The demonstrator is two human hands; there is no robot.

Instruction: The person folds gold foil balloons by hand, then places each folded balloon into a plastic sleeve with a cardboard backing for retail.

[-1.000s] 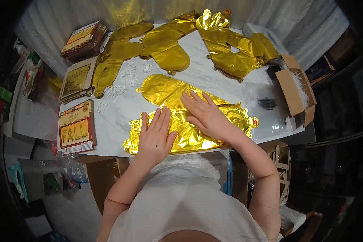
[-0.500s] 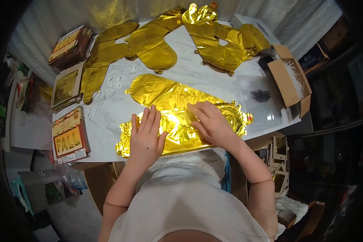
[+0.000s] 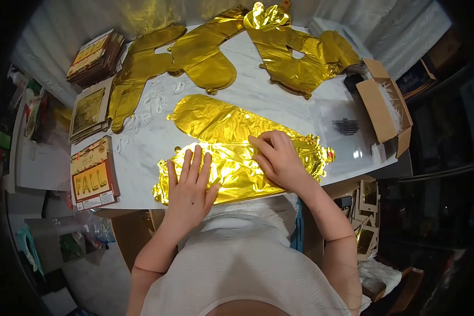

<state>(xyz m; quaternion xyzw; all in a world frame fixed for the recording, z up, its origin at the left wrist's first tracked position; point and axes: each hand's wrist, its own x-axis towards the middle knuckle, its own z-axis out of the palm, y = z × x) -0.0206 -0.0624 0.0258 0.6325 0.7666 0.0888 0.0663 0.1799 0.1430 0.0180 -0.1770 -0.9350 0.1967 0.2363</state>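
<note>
A shiny gold foil balloon (image 3: 231, 179), uninflated and partly folded, lies along the table's near edge. One rounded gold arm of the foil (image 3: 216, 118) extends beyond the fold toward the upper left. My left hand (image 3: 190, 187) rests flat on the near part, its fingers stretched and slightly spread. On the right half, my right hand (image 3: 282, 160) touches the foil near the upper fold; its fingers are bent, with the thumb and index finger apart. Crinkled foil edges show at both ends.
More flat gold foil balloons (image 3: 203, 58) lie along the back. At left are stacked packages (image 3: 95, 58), a FALL package (image 3: 94, 174) and white string bundles (image 3: 155, 100). An open cardboard box (image 3: 379, 105) with white pieces stands right, beside a clear plastic sheet (image 3: 337, 126).
My right hand's fingers have curled more and shifted slightly along the fold. My left hand stays flat on the foil. The whole view has shifted a little.
</note>
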